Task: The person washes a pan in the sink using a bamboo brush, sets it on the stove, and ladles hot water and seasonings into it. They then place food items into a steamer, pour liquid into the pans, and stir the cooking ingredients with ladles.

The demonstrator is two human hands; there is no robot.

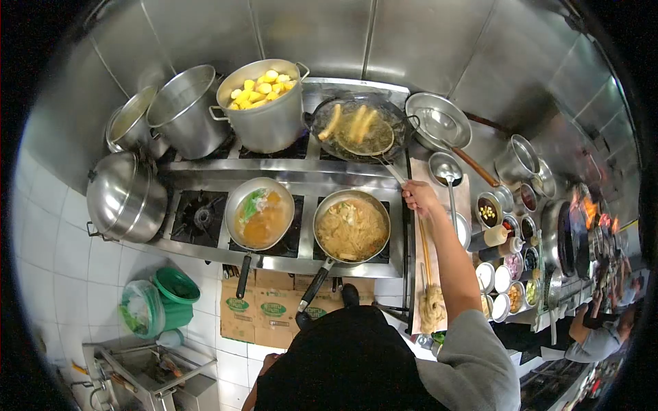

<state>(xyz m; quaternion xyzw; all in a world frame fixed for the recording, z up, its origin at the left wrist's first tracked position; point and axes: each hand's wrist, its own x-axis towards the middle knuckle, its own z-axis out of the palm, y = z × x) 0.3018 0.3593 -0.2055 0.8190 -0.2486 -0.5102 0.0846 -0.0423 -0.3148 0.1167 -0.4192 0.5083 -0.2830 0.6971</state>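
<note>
A long stainless-steel gas stove is carrying the cookware. A round, black-handled metal pan of brownish noodles is resting at its front. Left of this noodle pan, a black-handled grey pan of orange-brown liquid is sitting. Behind the noodle pan, a wide black wok is standing; behind it leftward, a tall silver pot of yellow chunks is standing.

Golden pieces in the wok are blurred; well in front of it, a black garment partly hides the left hand.
</note>
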